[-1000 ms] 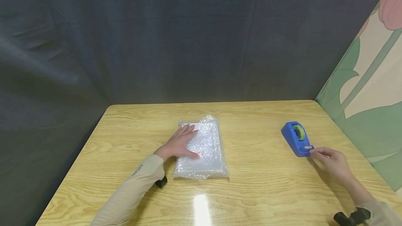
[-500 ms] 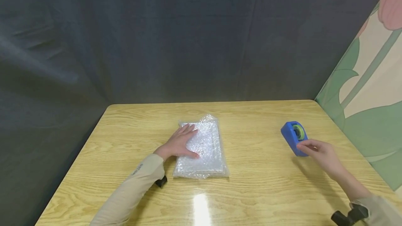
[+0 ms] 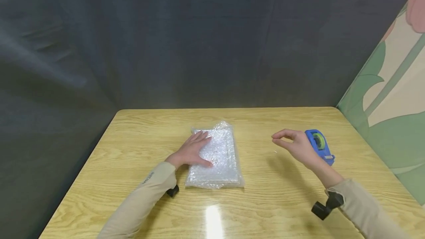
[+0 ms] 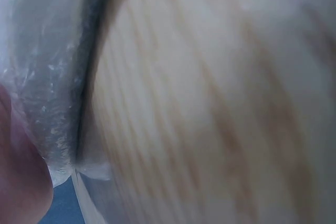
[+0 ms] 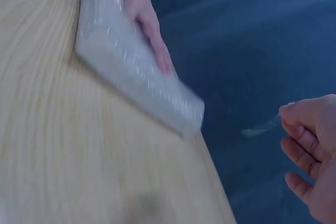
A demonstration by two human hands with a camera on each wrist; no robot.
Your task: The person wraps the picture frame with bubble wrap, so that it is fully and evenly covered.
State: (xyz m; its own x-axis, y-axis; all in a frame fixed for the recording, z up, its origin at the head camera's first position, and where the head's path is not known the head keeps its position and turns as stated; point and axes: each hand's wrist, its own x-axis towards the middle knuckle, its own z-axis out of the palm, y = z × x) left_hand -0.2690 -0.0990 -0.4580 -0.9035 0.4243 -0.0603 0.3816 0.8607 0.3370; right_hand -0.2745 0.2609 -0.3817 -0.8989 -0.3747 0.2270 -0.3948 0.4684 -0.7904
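Observation:
A flat package in bubble wrap (image 3: 220,158) lies left of the table's middle. My left hand (image 3: 190,152) rests on its left part with the fingers spread. In the left wrist view, the wrapped edge (image 4: 50,72) fills the upper left, with part of a finger below it. My right hand (image 3: 297,147) is raised over the table, between the package and a blue tape dispenser (image 3: 324,153). Its thumb and index finger pinch a short strip of clear tape (image 5: 262,127), which hangs free from the fingertips in the right wrist view.
The dispenser holds a yellow-green roll and stands on the right side of the wooden table (image 3: 265,198). A dark curtain (image 3: 199,47) hangs behind and to the left. At the right is a wall with a flower pattern (image 3: 395,95).
My right hand has pulled away from the dispenser's cutting edge and moved left with the tape strip between its fingers. The left hand and the package have stayed put.

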